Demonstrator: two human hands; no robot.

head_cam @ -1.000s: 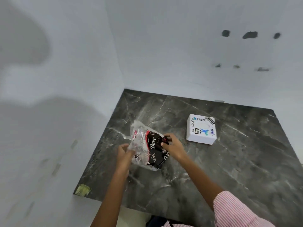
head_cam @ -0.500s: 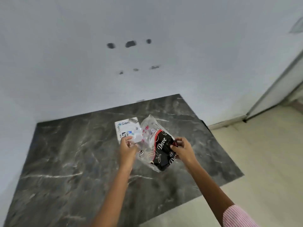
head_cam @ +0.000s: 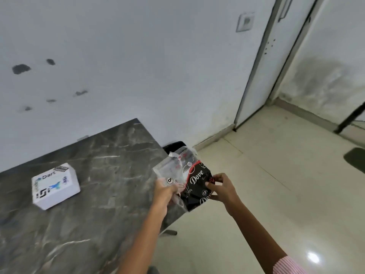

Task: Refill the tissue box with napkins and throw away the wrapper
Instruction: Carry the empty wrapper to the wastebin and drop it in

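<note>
The clear and black "Dove" plastic wrapper hangs in the air over the table's right edge, held between both hands. My left hand pinches its clear left side and my right hand grips its black right side. The white tissue box, printed "Dart", lies on the dark marble table far to the left of both hands. A black bin shows just behind the wrapper, on the floor by the wall; most of it is hidden.
A white wall runs behind the table. To the right lies pale tiled floor, with a door frame and a dark leg of some furniture at the far right.
The view has swung to the right. Both hands have carried the wrapper from over the table, near the box, to its right edge, so the box now lies far left.
</note>
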